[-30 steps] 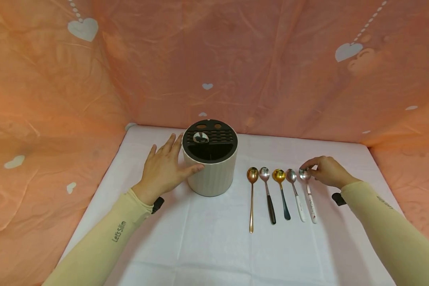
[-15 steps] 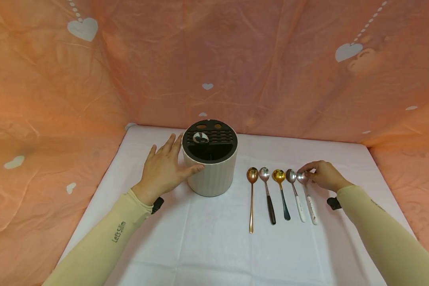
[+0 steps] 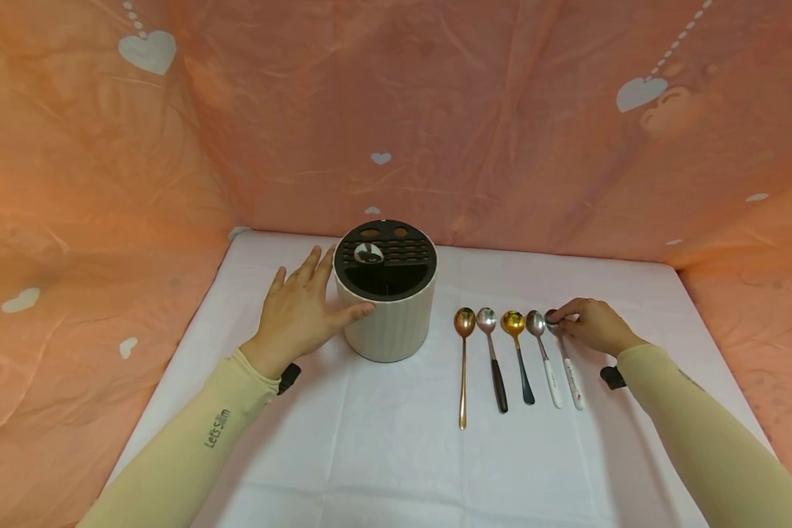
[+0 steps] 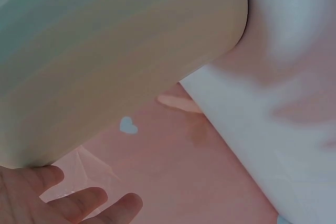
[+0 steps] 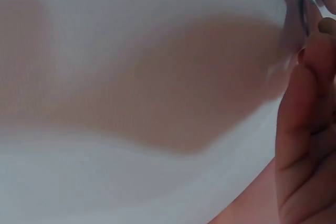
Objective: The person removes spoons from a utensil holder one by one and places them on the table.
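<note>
My left hand (image 3: 297, 312) lies with spread, straight fingers along the left side of a cream ribbed utensil holder (image 3: 391, 330). In the left wrist view its fingertips touch the holder's wall (image 4: 131, 51). At the right, my right hand (image 3: 594, 326) pinches the bowl of a spoon with a white patterned handle (image 3: 573, 385), which lies on the table. The fingers partly cover that bowl. Just left of it lies a spoon with a plain white handle (image 3: 552, 383). The right wrist view shows the curled fingers (image 5: 299, 129) at its right edge.
Further left in the row lie a gold spoon with a dark handle (image 3: 513, 324), a silver spoon with a black handle (image 3: 498, 381) and a long copper spoon (image 3: 463, 367). One spoon's shiny bowl (image 3: 369, 254) pokes out of the holder's black slotted lid (image 3: 386, 282).
My right hand has shifted slightly left and toward me, and the patterned spoon's bowl has moved left, nearer its neighbour. The left hand stays against the holder.
</note>
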Motion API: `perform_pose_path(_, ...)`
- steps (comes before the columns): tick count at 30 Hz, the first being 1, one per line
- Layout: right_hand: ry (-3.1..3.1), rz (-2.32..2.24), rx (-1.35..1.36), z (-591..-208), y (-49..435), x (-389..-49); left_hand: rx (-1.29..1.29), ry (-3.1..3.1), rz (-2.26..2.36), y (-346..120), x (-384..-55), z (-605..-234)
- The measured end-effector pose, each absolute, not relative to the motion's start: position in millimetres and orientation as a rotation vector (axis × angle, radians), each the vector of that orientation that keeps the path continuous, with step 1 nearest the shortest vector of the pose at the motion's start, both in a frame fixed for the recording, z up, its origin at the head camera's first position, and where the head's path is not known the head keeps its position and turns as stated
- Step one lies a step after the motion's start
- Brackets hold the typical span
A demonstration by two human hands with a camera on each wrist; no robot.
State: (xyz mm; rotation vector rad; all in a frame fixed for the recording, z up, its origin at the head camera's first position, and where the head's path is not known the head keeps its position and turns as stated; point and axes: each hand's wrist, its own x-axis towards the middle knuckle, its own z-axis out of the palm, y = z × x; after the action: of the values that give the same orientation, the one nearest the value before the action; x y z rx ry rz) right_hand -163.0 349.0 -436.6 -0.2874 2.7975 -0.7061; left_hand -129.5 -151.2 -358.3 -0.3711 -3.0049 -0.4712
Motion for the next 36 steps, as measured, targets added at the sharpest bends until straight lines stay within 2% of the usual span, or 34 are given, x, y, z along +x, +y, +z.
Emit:
perform_pose_path(13,2.772,-0.691,-0.180,-425.1,350.4,-158.9,-0.376,-3.003,-0.472,-152.3,-129.4,-358.6)
perform_pose_path(29,2.841,-0.714,-0.284,-400.6,343.3,-162.6,-0.380,-3.006,-0.482,-152.6,-128.9,-357.3)
perform_pose_path(36,2.887,-0.749,-0.420,-381.6,328.3,-161.9,-0.380,-3.004,-0.488,-152.4,-129.0,-357.6)
